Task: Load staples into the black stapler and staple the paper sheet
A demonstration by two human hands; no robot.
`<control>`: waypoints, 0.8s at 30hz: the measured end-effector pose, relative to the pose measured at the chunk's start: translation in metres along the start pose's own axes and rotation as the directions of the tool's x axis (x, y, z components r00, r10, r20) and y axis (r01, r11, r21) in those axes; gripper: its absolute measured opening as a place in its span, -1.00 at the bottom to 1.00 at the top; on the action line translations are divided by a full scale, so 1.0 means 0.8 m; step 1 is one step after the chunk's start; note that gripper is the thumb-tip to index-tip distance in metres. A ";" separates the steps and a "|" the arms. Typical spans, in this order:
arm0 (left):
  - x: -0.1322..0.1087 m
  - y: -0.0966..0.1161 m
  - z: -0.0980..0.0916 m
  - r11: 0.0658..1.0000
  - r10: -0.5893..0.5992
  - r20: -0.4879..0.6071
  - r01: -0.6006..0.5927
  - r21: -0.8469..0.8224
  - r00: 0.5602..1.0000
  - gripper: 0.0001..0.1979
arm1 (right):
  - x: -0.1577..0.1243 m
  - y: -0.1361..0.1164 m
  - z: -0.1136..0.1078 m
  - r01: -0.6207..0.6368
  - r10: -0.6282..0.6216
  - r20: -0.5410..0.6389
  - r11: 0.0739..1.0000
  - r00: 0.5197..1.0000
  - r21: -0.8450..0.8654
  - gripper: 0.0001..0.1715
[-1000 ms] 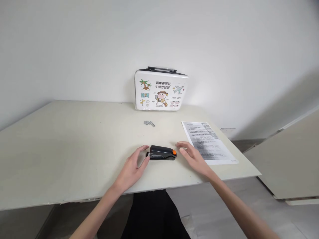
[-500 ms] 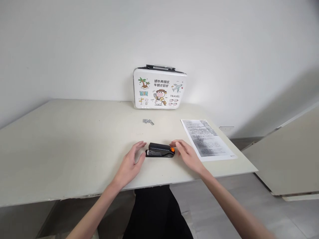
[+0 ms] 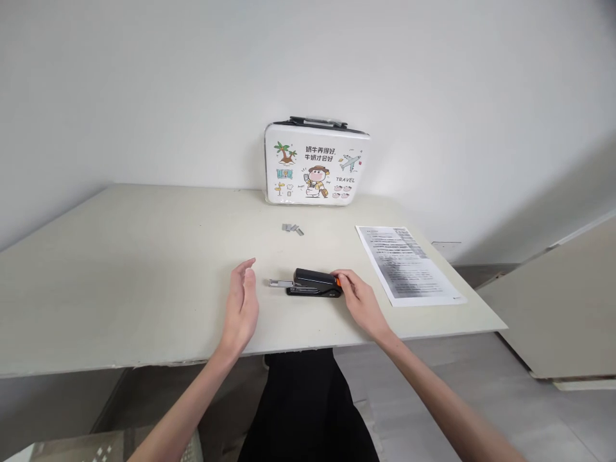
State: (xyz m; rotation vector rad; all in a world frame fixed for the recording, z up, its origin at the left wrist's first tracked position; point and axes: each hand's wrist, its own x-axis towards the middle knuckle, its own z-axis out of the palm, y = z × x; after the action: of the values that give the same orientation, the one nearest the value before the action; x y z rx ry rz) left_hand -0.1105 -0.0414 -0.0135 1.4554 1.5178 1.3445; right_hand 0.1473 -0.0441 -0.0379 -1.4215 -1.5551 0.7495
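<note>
A black stapler (image 3: 314, 282) lies on its base on the table, its nose toward the left. From that end its metal staple tray (image 3: 280, 283) sticks out. My right hand (image 3: 360, 301) is closed on the stapler's rear end, thumb and fingers at the orange button (image 3: 339, 281), which they partly cover. To the left of the tray, my left hand (image 3: 242, 308) is held up on edge, open and apart from the stapler. Behind the stapler lie several small grey staple strips (image 3: 292, 228).
Printed sheets of paper (image 3: 409, 266) lie at the right of the white table (image 3: 120, 276). A white cartoon-printed case (image 3: 316, 165) with a black handle stands against the wall at the back. The table's front edge runs just before my legs (image 3: 308, 410).
The staple tray has slid out of the stapler's left end. My right hand has closed on the rear end, and my left hand has drawn back to the left. The view has shifted slightly.
</note>
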 end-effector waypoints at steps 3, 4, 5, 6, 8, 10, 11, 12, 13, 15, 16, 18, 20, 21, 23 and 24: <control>0.001 -0.005 -0.001 0.999 -0.018 0.021 0.018 -0.028 1.000 -0.54 | -0.001 -0.001 -0.001 0.008 -0.006 0.055 1.000 0.998 -0.030 -0.44; 0.002 -0.006 0.000 0.999 -0.015 0.036 0.016 -0.035 0.999 -0.54 | -0.001 -0.001 -0.002 0.019 -0.015 0.078 0.999 0.997 -0.049 -0.46; 0.003 -0.008 0.000 0.999 -0.010 0.051 0.012 -0.043 0.999 -0.53 | 0.000 0.000 -0.002 0.033 -0.026 0.097 0.997 0.995 -0.069 -0.46; 0.003 -0.010 0.000 0.998 -0.006 0.066 0.010 -0.055 0.998 -0.53 | 0.000 0.001 -0.001 0.045 -0.035 0.113 0.995 0.993 -0.089 -0.46; 0.005 -0.013 0.001 0.995 -0.012 0.087 0.021 -0.097 0.996 -0.54 | 0.001 0.003 -0.001 0.064 -0.052 0.117 0.993 0.992 -0.101 -0.47; 0.007 -0.014 0.001 0.983 -0.042 0.102 0.059 -0.171 0.994 -0.54 | -0.002 0.002 0.000 0.083 -0.076 0.086 0.993 0.993 -0.083 -0.56; 0.008 -0.013 0.000 0.971 -0.065 0.114 0.089 -0.221 0.991 -0.54 | -0.005 -0.001 0.000 0.106 -0.101 0.067 0.991 0.993 -0.077 -0.60; 0.009 -0.012 0.001 0.952 -0.096 0.132 0.129 -0.279 0.987 -0.54 | -0.008 -0.004 -0.001 0.142 -0.138 0.042 0.987 0.989 -0.080 -0.65; 0.010 -0.009 0.001 0.923 -0.131 0.156 0.179 -0.342 0.979 -0.55 | -0.013 -0.009 -0.003 0.190 -0.189 0.018 0.978 0.982 -0.090 -0.70; 0.010 -0.002 0.003 0.836 -0.208 0.230 0.295 -0.462 0.951 -0.57 | -0.022 -0.022 -0.008 0.321 -0.327 -0.019 0.938 0.945 -0.133 -0.78; 0.011 0.002 0.006 0.784 -0.246 0.277 0.359 -0.506 0.929 -0.59 | -0.027 -0.029 -0.012 0.403 -0.412 -0.028 0.901 0.911 -0.161 -0.77; 0.011 0.010 0.012 0.680 -0.322 0.374 0.487 -0.548 0.870 -0.62 | -0.034 -0.046 -0.019 0.567 -0.587 -0.027 0.792 0.809 -0.227 -0.63; 0.011 0.018 0.020 0.590 -0.394 0.452 0.597 -0.544 0.801 -0.64 | -0.038 -0.059 -0.024 0.689 -0.722 0.005 0.658 0.691 -0.304 -0.50; 0.012 0.021 0.023 0.551 -0.420 0.479 0.636 -0.540 0.771 -0.65 | -0.039 -0.065 -0.027 0.729 -0.769 0.029 0.593 0.639 -0.343 -0.47; 0.013 0.025 0.029 0.489 -0.446 0.511 0.678 -0.548 0.735 -0.66 | -0.040 -0.072 -0.030 0.771 -0.822 0.083 0.487 0.563 -0.411 -0.47; 0.015 0.026 0.032 0.468 -0.449 0.518 0.685 -0.558 0.728 -0.67 | -0.041 -0.073 -0.031 0.781 -0.834 0.112 0.446 0.540 -0.437 -0.48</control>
State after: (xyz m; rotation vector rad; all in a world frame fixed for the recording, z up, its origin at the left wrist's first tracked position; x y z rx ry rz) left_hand -0.0826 -0.0269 0.0014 0.4943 0.9298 1.0211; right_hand 0.1422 -0.0888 0.0177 -0.7588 -2.1124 -0.3171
